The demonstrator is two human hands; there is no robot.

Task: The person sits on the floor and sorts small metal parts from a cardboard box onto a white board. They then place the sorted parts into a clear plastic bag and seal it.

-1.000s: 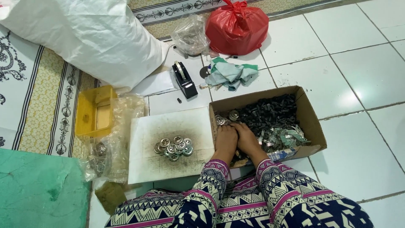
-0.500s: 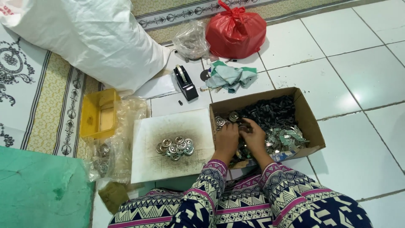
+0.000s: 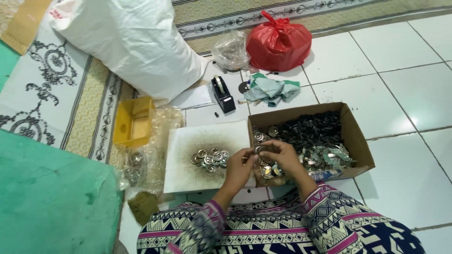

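Observation:
My left hand and my right hand meet over the near left corner of a brown cardboard box. Together the fingers pinch a small round silver metal part. The box holds dark small pieces at the back and shiny metal parts at the front right. Left of the hands lies a stained white board with a small heap of round silver parts on it.
A yellow plastic box and clear bags of metal parts lie left of the board. Behind are a black tape dispenser, a green cloth, a red tied bag, a clear bag and a big white sack. A green mat covers the near left.
Both hands have risen out of the box and come together over its near left corner, holding a round silver part. The view has shifted a little.

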